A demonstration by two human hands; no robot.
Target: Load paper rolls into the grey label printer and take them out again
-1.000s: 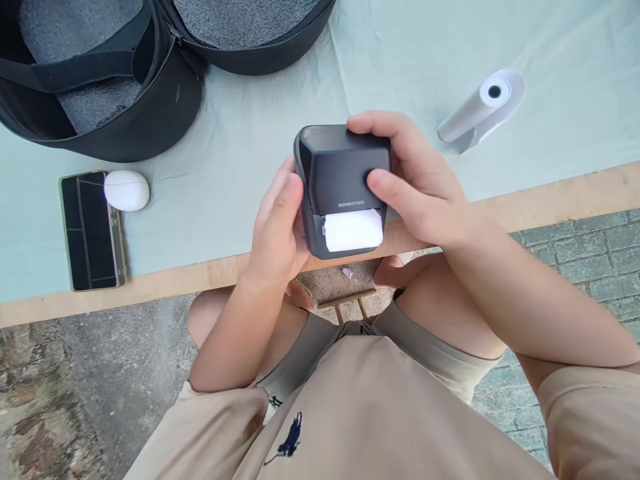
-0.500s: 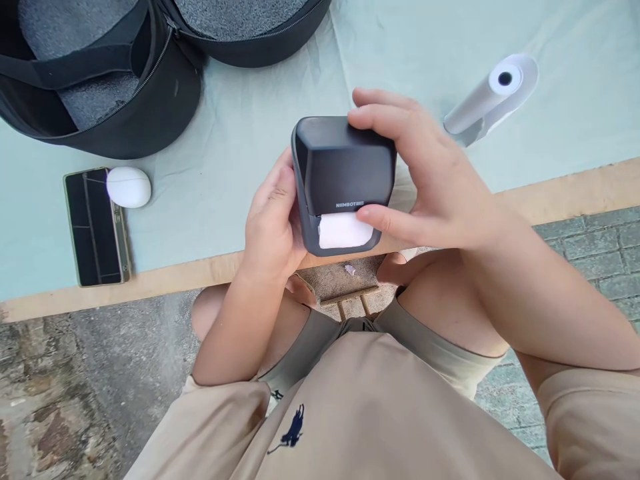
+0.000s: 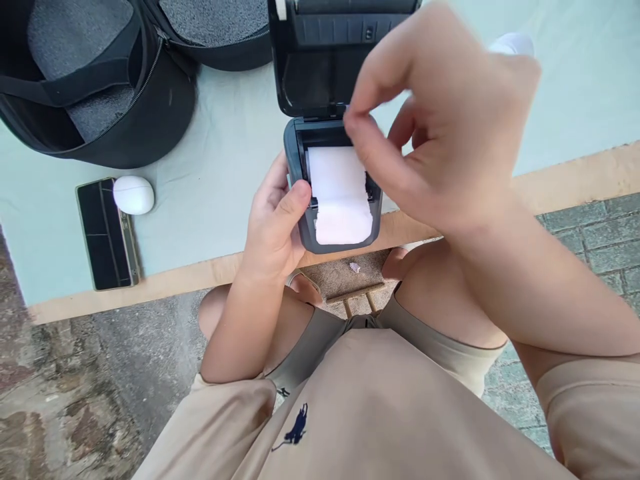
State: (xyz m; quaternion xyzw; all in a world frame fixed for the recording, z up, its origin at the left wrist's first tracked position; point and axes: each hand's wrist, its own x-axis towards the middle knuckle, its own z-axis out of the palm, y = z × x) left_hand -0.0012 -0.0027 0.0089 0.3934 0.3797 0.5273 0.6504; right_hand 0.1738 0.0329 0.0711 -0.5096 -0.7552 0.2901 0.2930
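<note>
Beyond the printer [image 3: 345, 249] and to its left, an open black case [image 3: 165, 113] stood on the table [image 3: 225, 167]; nearer, left of the printer, lay a dark-screened phone [image 3: 103, 233] with a white rounded object [image 3: 133, 195] against its upper edge. The left hand [image 3: 275, 227] gripped the printer's left side, thumb over the rim, holding it at the table's near edge. The opening looked done: the lid [image 3: 317, 80] was tipped back on the far side of the printer, and a ragged-ended white paper strip [image 3: 340, 193] lay over the exposed bay and front lip. The lid had not been closed again. The right hand [image 3: 450, 127] was raised beside the hinge, its thumb and forefinger narrowed to a pinch, too blurred to tell whether they held anything. Past it, on the printer's far right, only a bit of the white roll [image 3: 515, 43] showed. Half a second earlier the lid had been down, the right thumb at the paper's end, and the roll in plain view.
</note>
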